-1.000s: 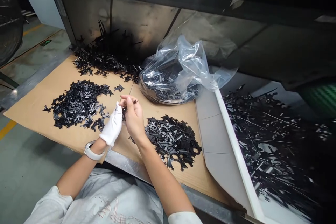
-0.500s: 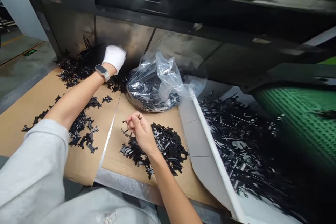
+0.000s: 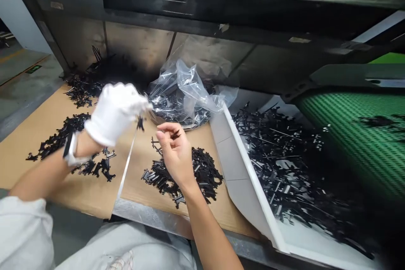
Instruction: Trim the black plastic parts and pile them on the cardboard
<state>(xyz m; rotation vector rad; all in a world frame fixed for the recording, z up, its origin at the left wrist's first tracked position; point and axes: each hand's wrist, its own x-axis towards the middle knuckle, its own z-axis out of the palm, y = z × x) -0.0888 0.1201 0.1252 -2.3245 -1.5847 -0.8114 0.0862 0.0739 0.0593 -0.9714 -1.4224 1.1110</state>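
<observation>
My left hand [image 3: 114,112], in a white glove, is closed at the fingertips. A small black plastic part [image 3: 140,123] hangs below them over the cardboard. My bare right hand [image 3: 175,152] has its fingers curled, with a thin black plastic piece [image 3: 176,134] in them; most of that piece is hidden. Beneath and around the right hand lies a heap of black plastic parts [image 3: 207,175]. A black frame-like part [image 3: 155,145] sits just left of its fingers. More loose parts [image 3: 68,130] are spread on the cardboard [image 3: 28,126] under my left arm.
Behind my hands, a clear plastic bag [image 3: 190,80] with black parts rests on the cardboard. Further parts [image 3: 82,88] pile against the metal panel at back left. On the right, a white-edged tray [image 3: 253,168] holds many black pieces beside a green ribbed belt [image 3: 348,135].
My left hand has come back from the rear pile toward my right hand, with a black part now at its fingertips. My right hand has turned, showing more of its palm.
</observation>
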